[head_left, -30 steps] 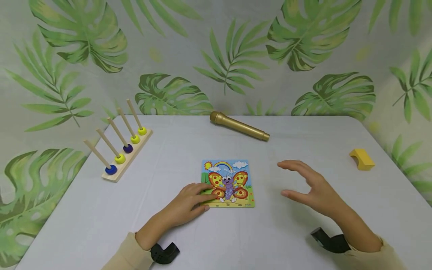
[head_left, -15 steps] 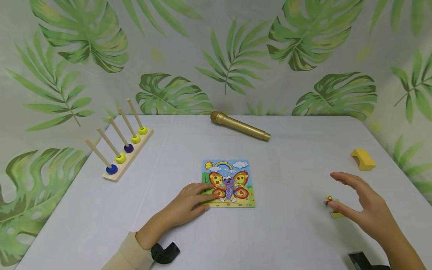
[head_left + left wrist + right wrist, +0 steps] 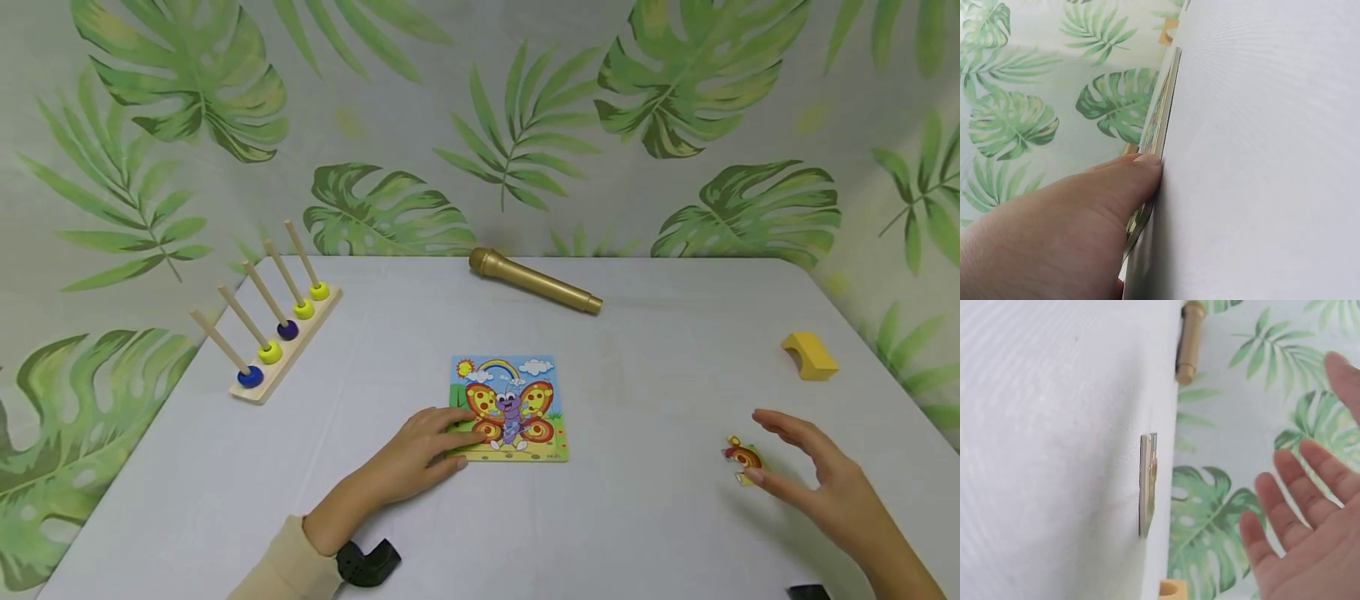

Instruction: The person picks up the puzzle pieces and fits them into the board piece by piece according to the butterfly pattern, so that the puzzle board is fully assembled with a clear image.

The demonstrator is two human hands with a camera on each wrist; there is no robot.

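Note:
A square butterfly picture puzzle (image 3: 534, 450) lies flat on the table, in the middle of the head view. My left hand (image 3: 420, 450) rests on its left side with extended fingers, and in the left wrist view the thumb (image 3: 1147, 161) touches the board's edge. A small jigsaw piece (image 3: 745, 457) with a red and yellow pattern lies at the right, also seen edge-on as a thin piece (image 3: 1147, 484) in the right wrist view; whether it is one or stacked pieces, I cannot tell. My right hand (image 3: 825, 479) is beside and above it, fingers and thumb spread, holding nothing.
At the left stands a wooden peg rack (image 3: 300, 340) with yellow and blue rings on its pegs. A golden toy microphone (image 3: 536, 281) lies near the back edge. A yellow arch block (image 3: 812, 357) is at the far right. Leaf-patterned cloth hangs behind.
My right hand has moved right and toward the front edge, away from the butterfly puzzle, and the small jigsaw piece has come into sight beside it. My left hand has stayed put.

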